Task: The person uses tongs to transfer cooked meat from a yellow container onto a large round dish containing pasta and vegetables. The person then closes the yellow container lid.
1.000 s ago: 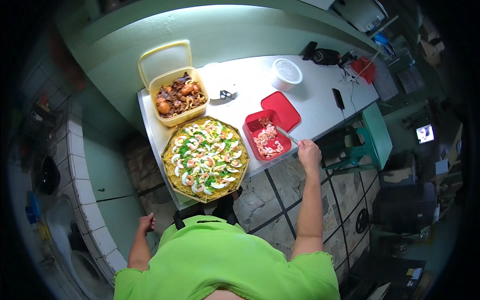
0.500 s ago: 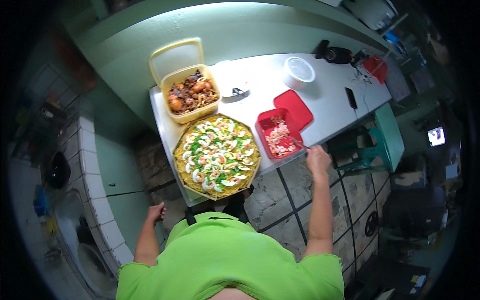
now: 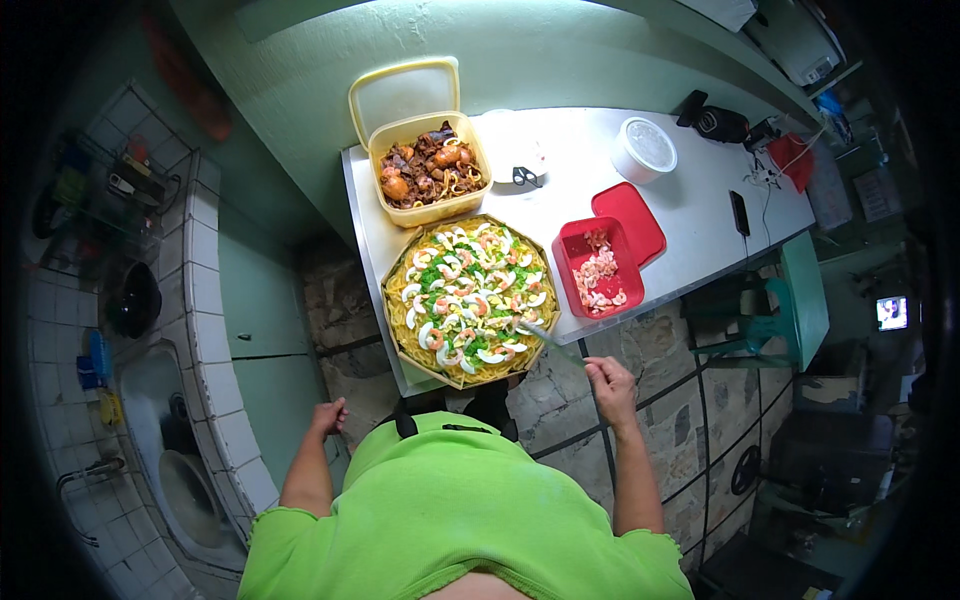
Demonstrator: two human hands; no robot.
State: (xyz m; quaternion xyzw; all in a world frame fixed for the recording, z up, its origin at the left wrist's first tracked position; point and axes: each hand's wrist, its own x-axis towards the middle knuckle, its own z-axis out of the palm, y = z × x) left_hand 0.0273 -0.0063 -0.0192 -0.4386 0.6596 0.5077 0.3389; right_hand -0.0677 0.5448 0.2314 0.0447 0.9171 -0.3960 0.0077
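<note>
My right hand [image 3: 612,388] grips a slim metal utensil [image 3: 557,346] by its handle; its far end reaches over the right edge of the noodle tray, and I cannot make out whether it is a spoon or a fork. The octagonal tray of yellow noodles [image 3: 470,300] is topped with egg slices, shrimp and chopped greens. Right of it stands a red container [image 3: 571,262], with peeled shrimp [image 3: 599,270] inside and its red lid [image 3: 643,222] tilted behind. My left hand [image 3: 328,416] hangs beside my waist, fingers curled and holding nothing.
On the white table [image 3: 700,230] are a yellow tub [image 3: 436,212] of dark stew with its lid raised, scissors [image 3: 525,177], a white round tub [image 3: 643,150], a phone [image 3: 739,213] and a black speaker [image 3: 722,124]. A green chair [image 3: 805,300] stands right; a sink [image 3: 150,390] lies left.
My right hand has moved left and nearer, taking the utensil from the red container to the noodle tray's edge. The whole view has shifted, so the table appears further right. My left hand stays low.
</note>
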